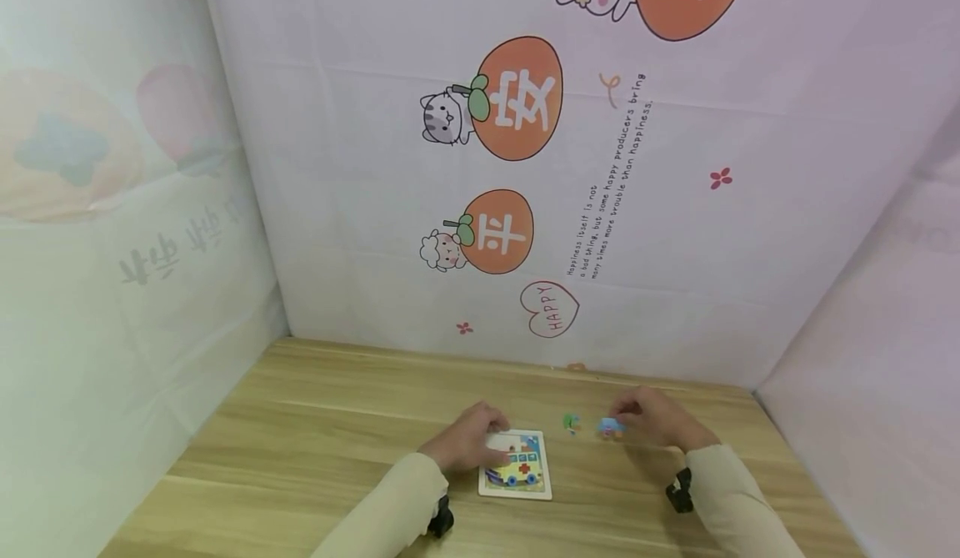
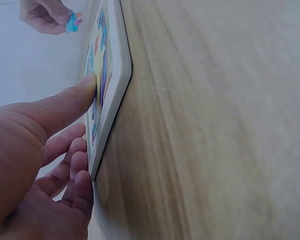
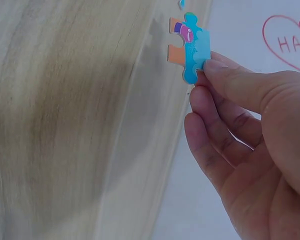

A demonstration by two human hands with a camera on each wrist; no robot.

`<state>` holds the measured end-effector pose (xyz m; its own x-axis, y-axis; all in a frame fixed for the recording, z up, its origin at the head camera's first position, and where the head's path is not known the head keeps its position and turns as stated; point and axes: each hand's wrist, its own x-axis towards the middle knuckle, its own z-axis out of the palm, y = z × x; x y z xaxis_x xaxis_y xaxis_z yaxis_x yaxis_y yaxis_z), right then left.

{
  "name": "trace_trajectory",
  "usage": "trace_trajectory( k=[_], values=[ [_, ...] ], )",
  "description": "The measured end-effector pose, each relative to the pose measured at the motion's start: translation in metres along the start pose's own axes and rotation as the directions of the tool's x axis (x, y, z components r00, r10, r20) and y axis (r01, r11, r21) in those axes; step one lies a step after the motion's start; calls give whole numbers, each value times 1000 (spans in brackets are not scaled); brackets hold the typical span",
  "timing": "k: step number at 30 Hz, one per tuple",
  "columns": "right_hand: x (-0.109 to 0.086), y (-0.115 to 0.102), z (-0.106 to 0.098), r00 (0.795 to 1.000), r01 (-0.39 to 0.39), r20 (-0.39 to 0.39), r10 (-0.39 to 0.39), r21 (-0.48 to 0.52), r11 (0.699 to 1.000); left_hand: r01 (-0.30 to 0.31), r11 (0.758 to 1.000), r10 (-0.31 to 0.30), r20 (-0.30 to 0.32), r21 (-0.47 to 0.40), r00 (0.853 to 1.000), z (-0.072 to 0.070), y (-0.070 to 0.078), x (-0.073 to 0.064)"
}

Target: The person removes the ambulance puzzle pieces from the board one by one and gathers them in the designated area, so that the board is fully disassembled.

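On the table a jigsaw puzzle board [image 1: 547,462] with a white frame shows a yellow ambulance with a red cross. My left hand [image 1: 469,439] steadies it at its left side, thumb [image 2: 65,106] on the picture and fingers against the edge. Part of the board lies hidden under this hand. To the right, my right hand [image 1: 662,418] pinches a puzzle piece [image 3: 196,50] by its edge, between thumb and fingers. The piece is light blue with orange and purple parts and is held above the table.
Between the board and my right hand lies a green and blue puzzle piece [image 1: 570,422]. The wooden table [image 1: 337,424] meets a printed cloth wall [image 1: 375,208] at the back, with cloth on both sides too.
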<state>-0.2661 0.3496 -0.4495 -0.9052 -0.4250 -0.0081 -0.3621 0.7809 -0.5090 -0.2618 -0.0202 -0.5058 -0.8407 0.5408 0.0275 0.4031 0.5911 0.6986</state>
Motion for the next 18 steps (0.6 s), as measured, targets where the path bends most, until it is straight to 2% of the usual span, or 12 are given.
trace_trajectory(
  k=[3, 9, 18],
  values=[
    [3, 7, 3, 1000, -26, -10, 27, 19, 999, -5, 1000, 5, 0, 0, 1000, 1, -2, 1],
    [8, 17, 10, 999, -29, -35, 29, 27, 999, -1, 1000, 1, 4, 3, 1000, 0, -2, 1],
    [15, 22, 17, 997, -56, -55, 57, 20, 998, -4, 1000, 4, 0, 16, 1000, 0, -1, -1]
  ],
)
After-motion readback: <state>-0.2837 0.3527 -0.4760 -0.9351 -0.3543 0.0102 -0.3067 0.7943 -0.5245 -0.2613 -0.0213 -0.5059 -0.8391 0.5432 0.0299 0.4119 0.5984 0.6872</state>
